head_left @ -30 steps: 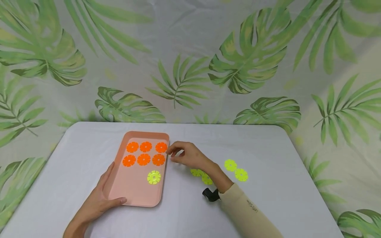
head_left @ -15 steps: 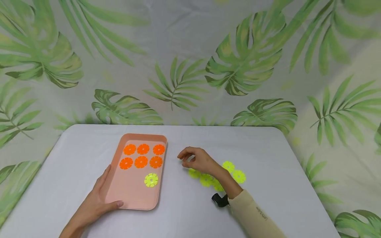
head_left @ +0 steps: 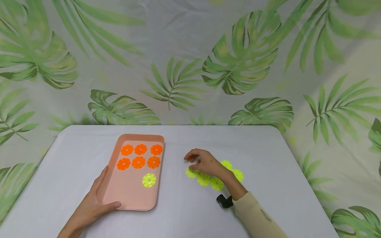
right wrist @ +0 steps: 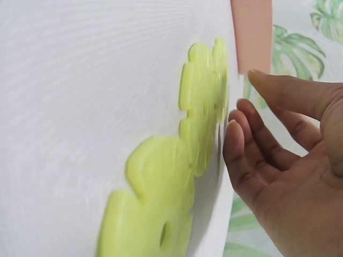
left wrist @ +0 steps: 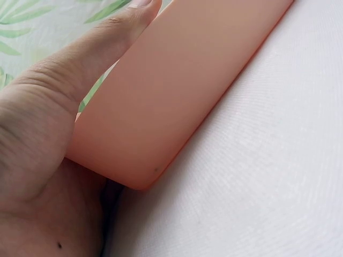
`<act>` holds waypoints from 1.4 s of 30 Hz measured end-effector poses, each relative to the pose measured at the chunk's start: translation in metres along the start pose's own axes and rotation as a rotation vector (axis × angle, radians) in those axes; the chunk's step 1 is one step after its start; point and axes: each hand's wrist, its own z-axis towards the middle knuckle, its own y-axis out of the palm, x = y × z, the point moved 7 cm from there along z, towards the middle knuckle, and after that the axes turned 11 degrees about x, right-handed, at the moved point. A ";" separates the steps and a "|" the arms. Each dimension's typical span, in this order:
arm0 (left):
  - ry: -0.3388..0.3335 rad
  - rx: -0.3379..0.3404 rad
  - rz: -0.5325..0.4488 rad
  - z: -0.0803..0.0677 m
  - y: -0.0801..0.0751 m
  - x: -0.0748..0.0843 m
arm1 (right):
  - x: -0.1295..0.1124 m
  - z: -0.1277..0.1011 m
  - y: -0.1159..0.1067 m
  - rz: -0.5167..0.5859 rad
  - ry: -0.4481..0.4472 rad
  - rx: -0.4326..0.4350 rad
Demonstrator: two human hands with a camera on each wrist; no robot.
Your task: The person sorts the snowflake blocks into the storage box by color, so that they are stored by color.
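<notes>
My left hand [head_left: 90,202] rests around the near left corner of a pink tray [head_left: 126,195], its thumb along the near rim and its fingers along the left side. In the left wrist view the thumb [left wrist: 80,64] lies extended at the tray's upper edge. Inside the tray are several orange slotted discs [head_left: 138,162] in two rows and one lime-yellow slotted disc [head_left: 149,180]. My right hand [head_left: 206,162] hovers over several more lime discs [head_left: 217,183] on the table, nothing in its loosely bent fingers. Thumb and fingertips stand apart in the right wrist view, beside the discs [right wrist: 161,171].
A white-covered table [head_left: 178,215] carries everything. Leaf-patterned cloth [head_left: 172,79] hangs behind its far edge. A black object [head_left: 224,201] sits at the right wrist, next to the beige sleeve [head_left: 256,215].
My right hand has moved right, away from the tray's edge, to above the loose lime discs. The left hand keeps its place on the tray. The whole head view has shifted slightly.
</notes>
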 end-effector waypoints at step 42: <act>-0.053 -0.022 -0.007 0.000 0.000 -0.002 | 0.006 -0.014 -0.001 -0.188 0.055 -0.091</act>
